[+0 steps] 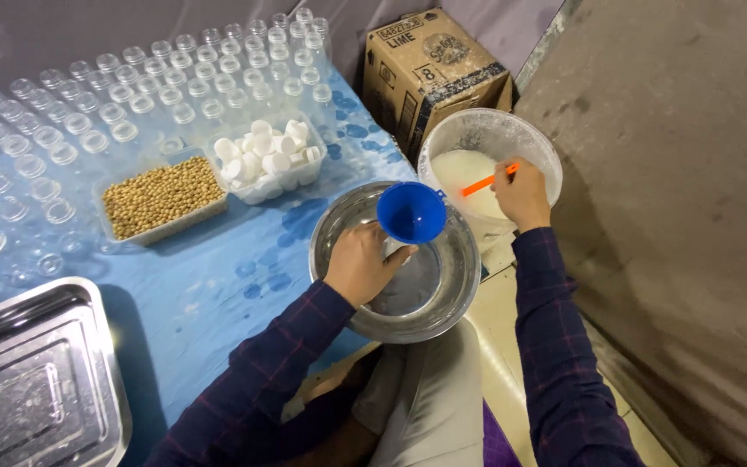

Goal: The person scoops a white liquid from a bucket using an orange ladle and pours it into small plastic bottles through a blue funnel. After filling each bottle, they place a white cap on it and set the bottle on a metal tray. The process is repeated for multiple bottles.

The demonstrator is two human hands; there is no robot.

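My left hand (358, 264) reaches down into the steel bowl (456, 294), its fingers (391, 253) curled shut around something small and pale beneath the blue funnel (411, 212); I take it for a little bottle, but my hand hides most of it and I cannot tell for sure. The funnel sits upright above that grip, its wide mouth facing up and showing nothing inside. My right hand (520, 192) is over the white bucket (488, 130), fingers closed on an orange handle (488, 182) that slants down into the white powder (460, 169) filling the bucket's lower part. The working end of that tool is buried or behind my hand, so I cannot name it.

The bowl rests at the near right edge of the tabletop (218, 285), partly over my lap, and the bucket stands just beyond it, off the edge. Further left, a clear tub of tan beans (162, 195) lies just beside a clear tub of white caps (265, 154). Behind both, rows of small clear bottles (131, 95) stand open-mouthed across the far side, running out of view at the left. A steel tray (36, 380) is cut off at the lower left corner.

The tabletop wears a blue spotted cover. A cardboard box (434, 73) stands behind the bucket against a grey curtain, and a bare brown wall (676, 173) fills the right side.
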